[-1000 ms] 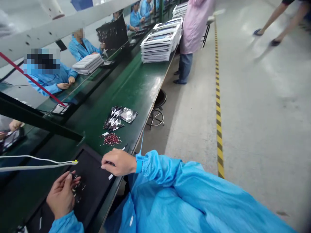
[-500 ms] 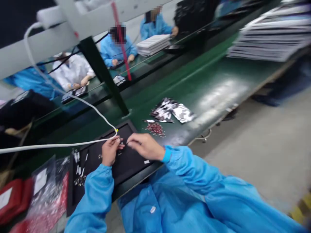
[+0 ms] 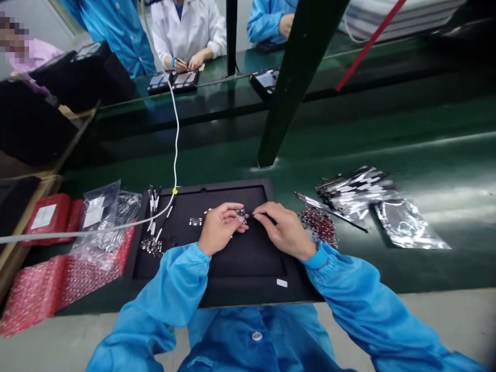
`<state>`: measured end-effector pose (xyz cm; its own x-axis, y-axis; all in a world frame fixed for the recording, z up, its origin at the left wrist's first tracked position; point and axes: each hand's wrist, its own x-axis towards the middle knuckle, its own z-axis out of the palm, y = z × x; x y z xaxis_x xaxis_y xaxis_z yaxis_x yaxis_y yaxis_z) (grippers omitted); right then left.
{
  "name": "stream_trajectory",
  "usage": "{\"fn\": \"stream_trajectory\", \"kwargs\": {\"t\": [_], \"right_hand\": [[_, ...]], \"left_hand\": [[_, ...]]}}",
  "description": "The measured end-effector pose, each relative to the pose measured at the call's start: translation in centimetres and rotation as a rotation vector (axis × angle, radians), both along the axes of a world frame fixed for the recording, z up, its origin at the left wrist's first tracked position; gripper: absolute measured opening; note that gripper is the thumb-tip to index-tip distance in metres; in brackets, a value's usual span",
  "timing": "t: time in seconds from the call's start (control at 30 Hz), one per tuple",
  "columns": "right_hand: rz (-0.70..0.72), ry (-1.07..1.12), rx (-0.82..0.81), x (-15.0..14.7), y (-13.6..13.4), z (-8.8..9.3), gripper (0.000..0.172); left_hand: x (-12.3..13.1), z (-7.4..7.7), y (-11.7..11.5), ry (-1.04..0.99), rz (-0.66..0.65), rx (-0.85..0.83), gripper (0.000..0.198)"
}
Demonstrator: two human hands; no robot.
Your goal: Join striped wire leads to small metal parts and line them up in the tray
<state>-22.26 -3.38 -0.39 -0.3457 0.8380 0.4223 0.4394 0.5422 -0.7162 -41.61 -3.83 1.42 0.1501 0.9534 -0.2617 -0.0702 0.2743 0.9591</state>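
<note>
Over a black foam tray [image 3: 248, 279], my left hand [image 3: 221, 227] is closed with a small circuit board [image 3: 241, 212] between thumb and fingers. Close to its right, my right hand [image 3: 284, 227] pinches something too small to make out, its fingertips near the board's edge. Another small board [image 3: 196, 221] lies in the tray just left of my left hand. At the tray's left side are black-and-white strips [image 3: 154, 206] and a cluster of small boards [image 3: 152, 246]. Several small red parts [image 3: 320, 226] are heaped beside my right wrist.
Flat cables [image 3: 356, 191] and a silver bag [image 3: 408, 225] lie to the right. Red bubble wrap [image 3: 65, 281], clear bags [image 3: 103, 222] and red packs [image 3: 50, 217] are at left. A white cord [image 3: 176, 139] hangs across the tray. A green post [image 3: 289, 98] rises ahead; co-workers sit beyond.
My view has turned left and levelled, so the tray now lies straight ahead. Both hands stay close together over the tray, with the board still in my left hand.
</note>
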Motion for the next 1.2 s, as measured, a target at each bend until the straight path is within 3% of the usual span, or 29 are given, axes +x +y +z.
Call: {"fn": "stream_trajectory", "kwargs": {"t": [0.37,0.83,1.2], "right_hand": [[-0.032,0.053,-0.092,-0.08,-0.59,0.37,0.014],[-0.04,0.059,-0.068,-0.37,-0.78,0.13,0.014],[-0.034,0.104,-0.239,0.26,-0.49,0.52,0.018]], "left_hand": [[0.2,0.11,-0.16,0.096,-0.082,-0.046,0.02],[0.54,-0.38,-0.52,0.157,-0.137,-0.033,0.022],[0.55,0.56,-0.07,0.064,-0.16,-0.133,0.019]]}}
